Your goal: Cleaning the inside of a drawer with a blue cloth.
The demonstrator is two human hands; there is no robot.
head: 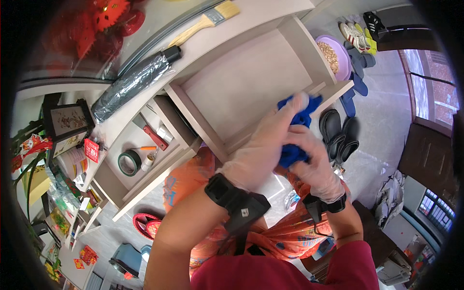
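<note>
A blue cloth (293,154) is bunched between my two hands, over the front corner of an open, bare-bottomed drawer (246,79). My left hand (262,145), in a thin clear glove, lies along the cloth with its fingers towards the drawer front. Its fingers press on the blue fabric. My right hand (313,159), gloved the same way, has its fingers curled round the cloth's lower part. Both hands are slightly blurred. Each wrist wears a black strap with a device.
A paintbrush (208,22) and a plastic-wrapped black roll (136,85) lie on the cabinet top. A second open drawer holds green tape (129,162) and a red-handled scraper (155,137). A purple basin (342,59) and black clogs (330,127) are on the right.
</note>
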